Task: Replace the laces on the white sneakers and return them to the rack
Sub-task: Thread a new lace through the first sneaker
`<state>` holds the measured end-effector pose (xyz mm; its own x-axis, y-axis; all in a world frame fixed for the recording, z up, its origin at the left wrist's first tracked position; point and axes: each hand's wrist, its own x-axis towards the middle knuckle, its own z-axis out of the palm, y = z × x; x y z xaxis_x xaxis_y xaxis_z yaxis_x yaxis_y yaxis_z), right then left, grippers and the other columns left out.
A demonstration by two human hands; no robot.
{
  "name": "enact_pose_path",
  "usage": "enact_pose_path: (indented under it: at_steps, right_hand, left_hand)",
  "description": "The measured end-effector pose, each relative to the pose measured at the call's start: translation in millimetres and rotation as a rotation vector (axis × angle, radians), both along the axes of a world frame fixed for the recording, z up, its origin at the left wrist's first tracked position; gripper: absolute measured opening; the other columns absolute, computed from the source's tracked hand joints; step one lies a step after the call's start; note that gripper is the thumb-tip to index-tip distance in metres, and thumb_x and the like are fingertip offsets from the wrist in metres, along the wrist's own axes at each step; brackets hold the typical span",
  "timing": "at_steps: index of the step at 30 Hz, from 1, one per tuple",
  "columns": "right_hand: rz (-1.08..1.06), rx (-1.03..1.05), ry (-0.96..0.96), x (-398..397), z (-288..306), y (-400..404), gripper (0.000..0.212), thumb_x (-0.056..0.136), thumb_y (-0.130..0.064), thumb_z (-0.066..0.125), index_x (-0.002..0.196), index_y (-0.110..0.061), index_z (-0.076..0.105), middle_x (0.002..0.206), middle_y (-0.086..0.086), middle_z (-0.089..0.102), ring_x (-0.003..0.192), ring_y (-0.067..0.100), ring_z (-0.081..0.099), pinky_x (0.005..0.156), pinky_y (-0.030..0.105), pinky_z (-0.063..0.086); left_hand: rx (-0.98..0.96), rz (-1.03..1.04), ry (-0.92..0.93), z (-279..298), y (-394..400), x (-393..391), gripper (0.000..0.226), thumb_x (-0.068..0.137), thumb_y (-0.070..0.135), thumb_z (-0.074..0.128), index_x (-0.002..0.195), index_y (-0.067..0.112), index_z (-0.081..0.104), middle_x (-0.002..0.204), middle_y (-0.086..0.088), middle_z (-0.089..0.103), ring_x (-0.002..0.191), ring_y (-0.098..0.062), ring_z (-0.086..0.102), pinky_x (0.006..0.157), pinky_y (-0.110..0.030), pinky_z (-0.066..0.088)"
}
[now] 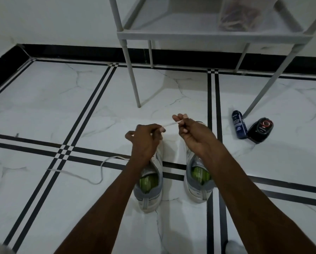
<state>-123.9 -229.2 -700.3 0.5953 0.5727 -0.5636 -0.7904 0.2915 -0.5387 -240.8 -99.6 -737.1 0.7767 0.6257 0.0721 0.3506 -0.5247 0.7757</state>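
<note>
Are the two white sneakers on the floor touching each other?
Apart. The head view shows bare floor between the left sneaker and the right sneaker.

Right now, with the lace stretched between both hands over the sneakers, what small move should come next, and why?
Probably lower the lace toward the left sneaker and aim one end at a front eyelet. The left hand and right hand pinch a short span taut above the shoes, not yet threaded as far as I can see. The eyelets are hidden by the hands, so which shoe is a guess.

White sneakers (173,182) side by side; lace (172,124) seemingly taut.
</note>
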Motion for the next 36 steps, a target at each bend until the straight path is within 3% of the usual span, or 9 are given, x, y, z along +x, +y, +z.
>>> enact_pose_path:
  at_steps: [4, 8, 14, 19, 23, 26, 29, 32, 36]
  right_hand:
    - [-0.097, 0.012, 0.066, 12.4, -7.2, -10.8, 0.017, 0.103, -0.006, 0.048, 0.113, 0.004, 0.057, 0.114, 0.020, 0.067, 0.055, 0.003, 0.053, 0.047, 0.013, 0.040]
    - [-0.048, -0.092, -0.096, 4.7, -6.4, -8.5, 0.020, 0.103, -0.015, 0.051, 0.114, -0.001, 0.061, 0.114, 0.016, 0.069, 0.062, 0.004, 0.054, 0.050, 0.015, 0.039]
    - [-0.085, -0.293, -0.491, 12.0, 12.9, -15.8, 0.021, 0.101, -0.030, 0.055, 0.119, -0.025, 0.063, 0.102, -0.002, 0.076, 0.088, 0.013, 0.054, 0.067, 0.026, 0.036]
    - [-0.082, -0.298, -0.658, 18.6, 29.5, -16.2, 0.024, 0.102, -0.031, 0.052, 0.114, -0.018, 0.069, 0.107, -0.005, 0.075, 0.104, 0.012, 0.063, 0.089, 0.031, 0.047]
    - [-0.093, -0.333, -0.954, 11.8, 30.4, -5.8, 0.021, 0.098, -0.018, 0.060, 0.114, -0.012, 0.073, 0.110, 0.002, 0.072, 0.100, 0.018, 0.068, 0.092, 0.030, 0.056]
    - [0.150, -0.335, -1.075, -3.9, 26.4, 4.8, 0.025, 0.094, -0.002, 0.062, 0.116, -0.010, 0.071, 0.099, 0.009, 0.072, 0.084, 0.020, 0.073, 0.074, 0.028, 0.060]
    - [0.475, -0.441, -1.134, -27.4, 1.2, 19.2, 0.020, 0.088, 0.004, 0.066, 0.100, -0.009, 0.074, 0.079, 0.010, 0.072, 0.065, 0.023, 0.072, 0.056, 0.030, 0.057]
    - [0.615, -0.611, -1.297, -41.9, -27.2, 28.8, 0.014, 0.086, -0.004, 0.068, 0.090, -0.013, 0.079, 0.084, 0.003, 0.076, 0.069, 0.016, 0.071, 0.065, 0.027, 0.055]
    - [0.652, -0.669, -1.356, -47.3, -35.7, 28.3, 0.009, 0.086, -0.019, 0.075, 0.091, -0.014, 0.080, 0.088, 0.000, 0.077, 0.074, 0.009, 0.067, 0.075, 0.021, 0.052]
  left_hand:
    - [0.033, 0.146, 0.187, -21.3, 21.3, -17.3, 0.024, 0.084, 0.051, 0.050, 0.067, 0.045, 0.066, 0.067, 0.014, 0.072, 0.076, -0.009, 0.069, 0.093, -0.055, 0.046]
    - [0.175, 0.185, 0.287, -22.4, 10.9, -13.3, 0.027, 0.094, 0.050, 0.052, 0.083, 0.038, 0.074, 0.078, 0.009, 0.073, 0.093, -0.016, 0.065, 0.093, -0.045, 0.034]
    - [0.111, 0.179, 0.119, -7.8, 6.5, -7.4, 0.021, 0.097, 0.043, 0.062, 0.095, 0.031, 0.079, 0.084, 0.007, 0.074, 0.096, -0.015, 0.065, 0.091, -0.046, 0.034]
    - [-0.070, 0.060, -0.034, -7.3, 1.8, -3.5, 0.024, 0.092, 0.044, 0.069, 0.100, 0.022, 0.076, 0.100, 0.006, 0.071, 0.099, -0.013, 0.061, 0.093, -0.053, 0.044]
    - [-0.052, 0.203, -0.085, -9.1, 11.5, -19.3, 0.029, 0.086, 0.042, 0.075, 0.110, 0.030, 0.064, 0.104, 0.005, 0.062, 0.097, -0.013, 0.057, 0.086, -0.039, 0.050]
    - [-0.114, 0.253, -0.005, -8.5, 19.1, -44.8, 0.024, 0.087, 0.043, 0.074, 0.083, 0.022, 0.065, 0.080, 0.007, 0.067, 0.073, -0.007, 0.063, 0.070, -0.028, 0.050]
    - [-0.269, 0.087, 0.167, -11.3, 17.4, -62.9, 0.022, 0.087, 0.041, 0.074, 0.083, 0.019, 0.071, 0.079, 0.006, 0.071, 0.068, -0.006, 0.065, 0.060, -0.020, 0.046]
    - [-0.353, -0.035, 0.164, -16.3, 16.8, -75.7, 0.022, 0.084, 0.037, 0.079, 0.101, 0.025, 0.069, 0.095, 0.002, 0.068, 0.082, -0.011, 0.065, 0.063, -0.021, 0.049]
    - [-0.381, -0.095, 0.126, -21.6, 22.5, -85.6, 0.055, 0.072, 0.038, 0.086, 0.119, 0.029, 0.059, 0.105, 0.003, 0.065, 0.097, -0.012, 0.063, 0.084, -0.029, 0.056]
